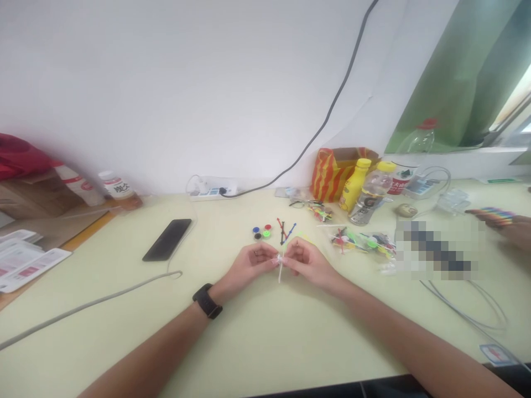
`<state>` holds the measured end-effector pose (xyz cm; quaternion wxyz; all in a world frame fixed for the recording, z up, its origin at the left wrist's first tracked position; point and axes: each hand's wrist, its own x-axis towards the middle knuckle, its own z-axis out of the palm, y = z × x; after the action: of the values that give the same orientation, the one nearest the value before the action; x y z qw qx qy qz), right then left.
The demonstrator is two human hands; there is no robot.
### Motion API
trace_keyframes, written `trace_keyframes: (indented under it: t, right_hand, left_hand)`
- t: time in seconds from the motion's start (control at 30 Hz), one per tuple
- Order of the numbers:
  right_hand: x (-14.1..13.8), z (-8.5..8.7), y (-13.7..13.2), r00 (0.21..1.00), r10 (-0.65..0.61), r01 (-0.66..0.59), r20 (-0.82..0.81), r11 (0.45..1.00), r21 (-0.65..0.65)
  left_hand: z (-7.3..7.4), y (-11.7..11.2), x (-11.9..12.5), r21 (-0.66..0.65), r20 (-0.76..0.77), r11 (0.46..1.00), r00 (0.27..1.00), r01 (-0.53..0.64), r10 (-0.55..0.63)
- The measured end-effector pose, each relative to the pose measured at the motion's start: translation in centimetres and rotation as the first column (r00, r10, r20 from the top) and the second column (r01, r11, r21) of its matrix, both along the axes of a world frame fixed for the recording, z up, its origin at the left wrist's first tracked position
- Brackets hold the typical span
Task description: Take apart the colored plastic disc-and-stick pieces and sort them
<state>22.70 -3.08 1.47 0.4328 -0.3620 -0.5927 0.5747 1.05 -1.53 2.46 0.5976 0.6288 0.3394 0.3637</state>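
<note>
My left hand and my right hand meet over the pale table, fingers curled. Both pinch a small white plastic piece with a thin stick hanging down between the fingertips. A black watch sits on my left wrist. Just behind the hands lie small coloured caps in blue, red, green and black, and a few red, black and blue sticks.
A black phone lies to the left, with a grey cable in front of it. Bags of coloured parts, bottles and a striped bag stand at the right. Another person's hand holds coloured sticks at the far right.
</note>
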Motion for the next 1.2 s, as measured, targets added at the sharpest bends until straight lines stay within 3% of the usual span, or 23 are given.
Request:
trace_keyframes:
  t: [0.23,0.43,0.5,0.6,0.67,0.93,1.2]
  right_hand:
    - [0.1,-0.1,0.0,0.999,-0.009,0.008,0.036,0.999,0.044]
    - [0.4,0.1,0.1,0.986,-0.161,0.155,0.050,0.983,0.102]
    - [0.7,0.2,0.2,0.990,-0.098,0.090,0.105,0.992,0.084]
    - [1.2,0.7,0.3,0.986,0.105,-0.110,0.126,0.994,0.028]
    - [1.4,1.1,0.2,0.988,0.131,-0.133,0.079,0.991,0.013]
    - [1.1,1.7,0.4,0.993,-0.107,0.102,0.042,0.990,0.102]
    - [3.4,1.8,2.2,0.887,-0.447,0.412,0.117,0.880,0.237]
  left_hand:
    - [0.3,-0.1,0.1,-0.017,0.010,1.000,1.000,0.009,-0.009]
    - [0.7,-0.3,0.2,0.005,0.007,0.999,0.999,-0.032,0.032]
    - [0.5,-0.3,0.2,0.008,0.015,0.999,0.999,-0.045,0.045]
    - [0.2,-0.2,0.2,0.010,0.030,0.997,0.997,-0.078,0.078]
    - [0.1,-0.2,0.2,0.002,0.037,0.997,0.996,-0.080,0.080]
    - [0.6,-0.3,0.1,-0.035,0.014,0.997,0.998,-0.062,0.063]
    - [0.0,0.4,0.2,-0.097,0.038,0.987,0.990,-0.129,0.134]
